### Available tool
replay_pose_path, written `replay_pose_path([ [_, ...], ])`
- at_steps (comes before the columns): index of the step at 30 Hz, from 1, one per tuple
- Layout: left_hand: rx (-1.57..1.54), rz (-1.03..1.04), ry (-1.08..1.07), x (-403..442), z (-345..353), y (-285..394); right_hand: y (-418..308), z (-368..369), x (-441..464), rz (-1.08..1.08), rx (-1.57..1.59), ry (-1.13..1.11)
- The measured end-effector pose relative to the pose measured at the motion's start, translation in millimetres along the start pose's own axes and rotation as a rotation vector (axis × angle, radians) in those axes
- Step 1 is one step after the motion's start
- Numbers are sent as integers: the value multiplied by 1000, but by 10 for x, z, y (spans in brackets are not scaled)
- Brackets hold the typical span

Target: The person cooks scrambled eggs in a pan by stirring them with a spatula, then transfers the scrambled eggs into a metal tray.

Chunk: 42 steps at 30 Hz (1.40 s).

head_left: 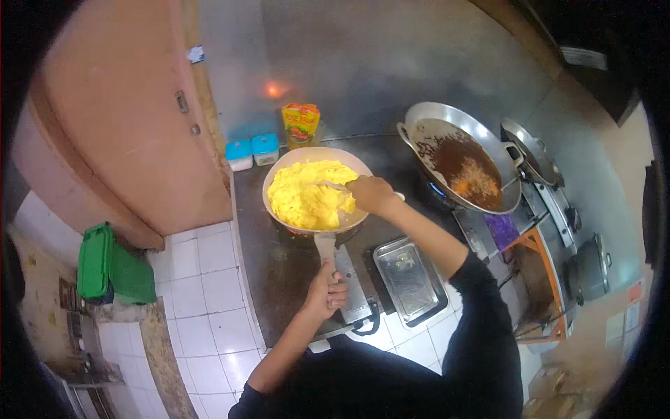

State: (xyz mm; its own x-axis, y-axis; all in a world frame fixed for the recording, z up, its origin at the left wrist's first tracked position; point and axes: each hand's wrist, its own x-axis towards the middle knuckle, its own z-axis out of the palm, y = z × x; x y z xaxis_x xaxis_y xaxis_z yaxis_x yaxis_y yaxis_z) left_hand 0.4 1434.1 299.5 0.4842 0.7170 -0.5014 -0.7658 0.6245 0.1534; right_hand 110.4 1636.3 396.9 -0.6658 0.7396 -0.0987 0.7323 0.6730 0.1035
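Observation:
A pale frying pan [361,165] sits on the left burner, full of soft yellow scrambled eggs [305,192]. My left hand [326,290] is wrapped around the pan's beige handle [324,248]. Over the pan's right side, my right hand [374,195] is closed on a slim, pale stirring utensil [328,184]. The utensil's far end lies in the eggs, so its shape there cannot be made out.
A large wok [447,114] holds dark oil with brown bits frying, above a blue flame. Farther right stands a second wok [520,133]. Two blue-lidded containers [265,148] and a yellow pouch [301,126] line the back wall. A metal tray [412,279] lies in front.

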Motion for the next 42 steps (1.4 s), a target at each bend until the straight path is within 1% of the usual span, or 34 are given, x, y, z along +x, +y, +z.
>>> replay_pose_path([
  [5, 28, -39, -69, -32, -9, 20, 94, -534, -667, 110, -141, 75],
  [7, 3, -23, -65, -9, -53, 30, 28, -521, -903, 131, -226, 194],
  [8, -29, -36, -80, 2, -67, 34, -71, -444, -937, 158, -264, 144],
  [9, -3, -68, -83, 2, -55, 39, -168, -195, -928, 203, -333, 172],
  [10, -7, -53, -86, -13, -23, 46, -286, 11, -852, 272, -235, 104],
  [11, -12, -37, -86, -33, 2, 51, -428, 160, -831, 309, -233, 174],
  [12, 5, -19, -69, -43, 12, 48, -466, 324, -760, 346, -127, 171],
  [13, 27, -35, -74, -34, 21, 53, -515, 343, -781, 390, -51, 243],
  [15, -6, -38, -91, -41, 13, 63, -535, 552, -763, 492, -13, 288],
  [16, -65, -31, -123, -47, -7, 58, -501, 536, -854, 516, -2, 294],
  [18, -66, -39, -143, -72, -17, 73, -422, 535, -1099, 459, -12, 484],
  [19, -91, -27, -172, -86, -22, 75, -360, 390, -1284, 473, -3, 490],
  [20, -109, -13, -239, -94, -43, 67, -255, 162, -1522, 398, 252, 578],
  [21, -97, -9, -238, -121, -32, 60, -123, 66, -1742, 311, 504, 663],
  [23, -150, 38, -256, -169, 1, 17, 246, 293, -2131, 509, 1083, 793],
  [24, -155, 64, -344, -156, -79, 0, 498, 418, -2399, 693, 1130, 670],
  [25, -195, 94, -338, -171, -85, -58, 784, 586, -2682, 872, 1169, 536],
  [26, -168, 164, -333, -153, -130, -109, 1096, 1036, -2890, 1069, 1161, 583],
  [27, -143, 236, -326, -132, -193, -179, 1487, 1711, -3127, 1178, 1144, 652],
  [28, -102, 360, -164, -97, -270, -283, 1893, 2479, -3403, 1288, 1023, 652],
  [29, -65, 483, -4, -48, -349, -412, 2148, 2979, -3611, 1382, 956, 676],
  [30, -24, 497, -18, -10, -423, -560, 2409, 3496, -3775, 1436, 852, 697],
  [31, -62, 485, 47, 38, -422, -688, 2642, 3809, -3878, 1489, 750, 722],
  [33, -93, 528, 105, 150, -451, -1039, 2752, 3706, -3902, 1635, 846, 613],
  [34, -99, 553, 150, 238, -359, -1232, 2827, 3675, -3906, 1582, 1001, 615],
  [35, -102, 579, 198, 310, -284, -1398, 2930, 3801, -3862, 1569, 1018, 600],
  [36, -162, 528, 120, 409, -367, -1501, 3005, 3919, -3785, 1475, 997, 692],
  [37, -85, 541, 146, 461, -171, -1672, 3095, 4018, -3749, 1375, 970, 778],
  [38, -85, 520, 172, 502, -30, -1775, 3002, 3774, -3684, 1408, 885, 833],
  [39, -86, 499, 191, 563, 72, -1878, 3052, 3976, -3596, 1500, 854, 817],
  [40, -99, 515, 192, 624, 124, -1962, 3028, 3864, -3546, 1520, 838, 840],
  [42, -44, 577, 298, 701, 185, -2072, 2981, 3606, -3463, 1529, 833, 856],
])
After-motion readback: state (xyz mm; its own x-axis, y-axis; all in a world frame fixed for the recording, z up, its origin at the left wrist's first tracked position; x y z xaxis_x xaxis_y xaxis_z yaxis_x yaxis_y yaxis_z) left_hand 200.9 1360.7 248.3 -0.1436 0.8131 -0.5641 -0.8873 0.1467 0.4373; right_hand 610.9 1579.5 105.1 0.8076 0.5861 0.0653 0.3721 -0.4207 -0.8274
